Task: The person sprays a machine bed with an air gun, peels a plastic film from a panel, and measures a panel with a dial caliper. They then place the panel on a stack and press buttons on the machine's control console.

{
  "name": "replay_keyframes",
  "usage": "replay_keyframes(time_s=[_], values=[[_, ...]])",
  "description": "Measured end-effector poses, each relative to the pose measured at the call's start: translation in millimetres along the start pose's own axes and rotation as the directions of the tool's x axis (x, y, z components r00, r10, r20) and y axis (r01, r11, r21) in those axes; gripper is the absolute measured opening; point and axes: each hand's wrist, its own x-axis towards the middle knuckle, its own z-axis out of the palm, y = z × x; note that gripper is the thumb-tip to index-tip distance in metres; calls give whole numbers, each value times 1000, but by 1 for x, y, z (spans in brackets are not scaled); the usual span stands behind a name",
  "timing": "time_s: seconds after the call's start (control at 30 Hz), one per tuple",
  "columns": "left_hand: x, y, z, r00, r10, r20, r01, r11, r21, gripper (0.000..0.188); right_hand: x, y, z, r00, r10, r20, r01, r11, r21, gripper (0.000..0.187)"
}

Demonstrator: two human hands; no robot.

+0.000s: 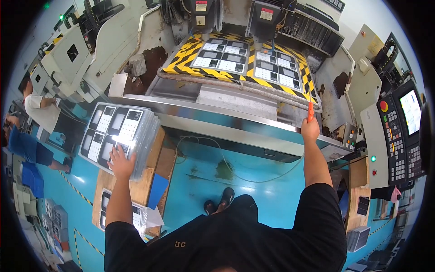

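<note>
My left hand lies flat with fingers spread on the near part of a stack of clear plastic sheets. The top sheet carries black and white printed panels. In my right hand is a slim orange air gun, gripped by its handle, its thin tip pointing away over the front edge of the machine bed. Two similar printed sheets lie side by side on the bed, which is covered in yellow and black striped tape.
The stack rests on a wooden bench at left. Machine heads stand over the bed. A control panel is at right. A pale hose loops over the blue floor. Two people are at far left.
</note>
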Motion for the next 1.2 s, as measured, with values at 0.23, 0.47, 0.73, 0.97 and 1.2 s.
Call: replay_keyframes(time_s=[0.23, 0.47, 0.73, 0.97, 1.2], values=[[3, 9, -11, 1000, -5, 13, 5, 1000, 4, 88, 11, -5, -4, 1000, -8, 11, 8, 1000, 8, 32], [10, 10, -10, 1000, -3, -6, 4, 999, 44, 89, 22, -7, -2, 999, -41, -3, 41, 999, 16, 31], [10, 19, -24, 999, -20, 43, 19, 1000, 24, 89, 30, -8, -5, 1000, -15, 17, 14, 1000, 2, 31], [11, 21, -27, 999, -25, 45, 24, 999, 26, 88, 34, -11, -7, 1000, 1, 20, -1, 1000, -6, 31], [13, 24, -31, 999, -22, 43, 21, 1000, 22, 88, 38, -11, -7, 1000, 4, 23, -3, 1000, -11, 31]])
